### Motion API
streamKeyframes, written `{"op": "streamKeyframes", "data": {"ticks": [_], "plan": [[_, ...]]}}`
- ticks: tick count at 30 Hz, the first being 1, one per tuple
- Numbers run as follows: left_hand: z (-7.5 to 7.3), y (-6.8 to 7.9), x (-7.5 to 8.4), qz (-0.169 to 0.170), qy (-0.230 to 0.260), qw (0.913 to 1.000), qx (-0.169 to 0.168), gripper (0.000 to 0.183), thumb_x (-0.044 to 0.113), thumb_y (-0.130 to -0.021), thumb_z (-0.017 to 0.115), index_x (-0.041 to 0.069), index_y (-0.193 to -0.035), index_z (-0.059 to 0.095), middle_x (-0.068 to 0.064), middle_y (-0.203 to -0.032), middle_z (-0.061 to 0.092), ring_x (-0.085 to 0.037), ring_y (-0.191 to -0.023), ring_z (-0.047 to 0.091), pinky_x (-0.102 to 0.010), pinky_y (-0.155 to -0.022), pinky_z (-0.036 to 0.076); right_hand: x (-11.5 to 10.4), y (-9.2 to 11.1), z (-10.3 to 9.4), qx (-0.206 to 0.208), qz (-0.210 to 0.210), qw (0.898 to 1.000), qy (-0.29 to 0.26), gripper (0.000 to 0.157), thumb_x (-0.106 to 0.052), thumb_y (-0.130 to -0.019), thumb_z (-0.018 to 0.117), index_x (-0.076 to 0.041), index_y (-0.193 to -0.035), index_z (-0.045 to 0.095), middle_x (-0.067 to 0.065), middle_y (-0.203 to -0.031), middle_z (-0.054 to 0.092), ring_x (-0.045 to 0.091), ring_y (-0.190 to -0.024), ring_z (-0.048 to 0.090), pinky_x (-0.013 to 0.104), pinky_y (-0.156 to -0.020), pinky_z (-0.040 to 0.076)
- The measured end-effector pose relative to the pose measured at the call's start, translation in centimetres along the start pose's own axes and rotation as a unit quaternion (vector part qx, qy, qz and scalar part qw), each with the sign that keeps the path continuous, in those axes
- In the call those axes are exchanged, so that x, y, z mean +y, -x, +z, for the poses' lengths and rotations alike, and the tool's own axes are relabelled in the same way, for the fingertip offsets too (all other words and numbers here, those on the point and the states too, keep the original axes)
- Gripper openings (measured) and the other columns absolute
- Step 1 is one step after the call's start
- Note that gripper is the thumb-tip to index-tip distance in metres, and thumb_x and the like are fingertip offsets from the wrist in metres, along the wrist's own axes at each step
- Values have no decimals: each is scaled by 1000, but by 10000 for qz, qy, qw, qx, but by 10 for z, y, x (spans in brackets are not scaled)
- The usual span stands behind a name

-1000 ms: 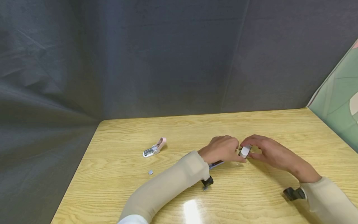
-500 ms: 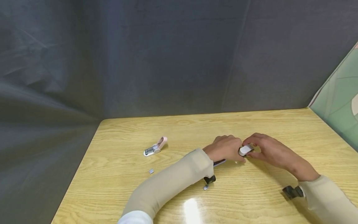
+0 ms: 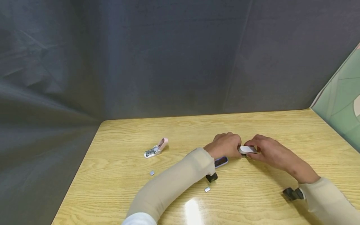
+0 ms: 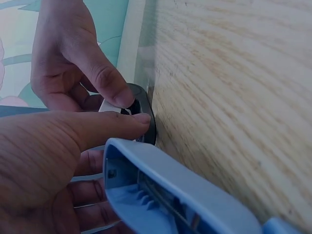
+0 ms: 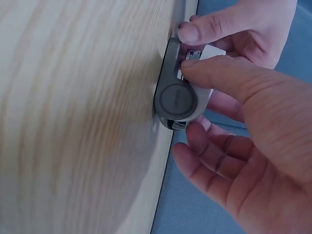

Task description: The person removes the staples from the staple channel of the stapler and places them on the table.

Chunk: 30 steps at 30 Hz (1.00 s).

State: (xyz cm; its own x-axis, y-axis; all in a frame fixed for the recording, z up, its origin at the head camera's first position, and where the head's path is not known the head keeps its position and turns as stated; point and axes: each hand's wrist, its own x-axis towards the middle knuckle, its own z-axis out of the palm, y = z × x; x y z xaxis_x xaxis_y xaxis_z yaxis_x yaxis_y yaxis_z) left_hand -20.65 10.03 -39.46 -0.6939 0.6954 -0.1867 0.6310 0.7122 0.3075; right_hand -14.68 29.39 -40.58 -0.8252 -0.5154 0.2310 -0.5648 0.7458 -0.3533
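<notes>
A small grey-and-white stapler (image 3: 247, 149) stands on the table between both hands. My right hand (image 3: 271, 153) pinches its right part, the thumb on the near side and fingers on the far side. In the right wrist view the stapler (image 5: 177, 101) has a round grey hinge, and a metal part shows between its grey base and white top. At its other end, my left hand (image 3: 226, 145) holds it, the left thumb (image 4: 134, 122) lying against the base. Close by the left wrist is a blue stapler (image 3: 221, 161), whose hollow inside faces the left wrist camera.
A white-and-pink stapler (image 3: 155, 150) lies opened on the left, its pink top raised. Two small silver pieces, like staple strips, lie on the table: one silver piece (image 3: 152, 172) farther left, another silver piece (image 3: 207, 189) nearer. A dark curtain (image 3: 174, 62) hangs behind the table.
The stapler between my hands has turned from slanted to nearly level across the head view. My left thumb has drawn back out of sight there, and more of the blue stapler shows.
</notes>
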Motion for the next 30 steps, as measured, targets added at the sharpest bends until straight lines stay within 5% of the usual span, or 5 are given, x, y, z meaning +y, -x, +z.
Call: {"op": "streamKeyframes", "data": {"ticks": [5, 12, 30], "plan": [[0, -1, -1, 5, 53, 9999, 112, 28, 29, -91, 81, 21, -69, 66, 6, -54, 44, -9, -46, 31, -25, -46, 30, 0, 0, 2, 40, -62, 10000, 23, 20, -6, -86, 84, -6, -104, 76, -4, -94, 61, 2, -71, 50, 26, -58, 46], [-1, -2, -1, -78, 40, 9999, 116, 23, 27, -91, 81, 23, -72, 69, 7, -61, 57, -8, -49, 38, -25, -48, 34, -3, -1, 3, 46, 43, 9998, 190, 14, -7, -87, 83, -7, -99, 76, -2, -94, 62, 2, -71, 51, 26, -58, 47], [1, -5, -3, -125, -9, 9995, 276, 31, 27, -89, 84, 22, -64, 66, 7, -55, 51, -9, -52, 38, -24, -50, 34, -5, 3, 10, 249, 179, 9991, 279, 19, -4, -89, 80, 2, -107, 76, 7, -100, 65, 8, -75, 58, 27, -59, 50]]}}
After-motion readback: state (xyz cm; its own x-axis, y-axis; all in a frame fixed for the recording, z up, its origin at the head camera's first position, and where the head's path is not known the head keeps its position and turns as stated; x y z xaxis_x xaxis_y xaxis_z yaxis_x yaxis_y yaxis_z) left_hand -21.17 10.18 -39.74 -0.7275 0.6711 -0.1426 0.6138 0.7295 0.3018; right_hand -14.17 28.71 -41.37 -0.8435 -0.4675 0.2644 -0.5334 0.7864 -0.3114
